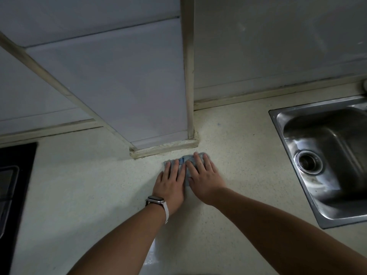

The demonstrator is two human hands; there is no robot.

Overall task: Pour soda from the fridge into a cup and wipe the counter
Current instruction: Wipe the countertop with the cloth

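A small blue-grey cloth (182, 160) lies on the speckled pale counter (89, 185), just in front of a tiled wall pillar. My left hand (171, 182), with a watch on its wrist, presses flat on the cloth's left part. Touching it on the right, my right hand (204, 179) presses flat on the cloth's right part. Most of the cloth is hidden under the fingers. No cup or soda is in view.
The tiled pillar (158, 96) juts out onto the counter right behind the cloth. A steel sink (325, 155) is set into the counter at the right. A black cooktop (14, 185) sits at the left edge. A wet sheen (153, 255) shows between my forearms.
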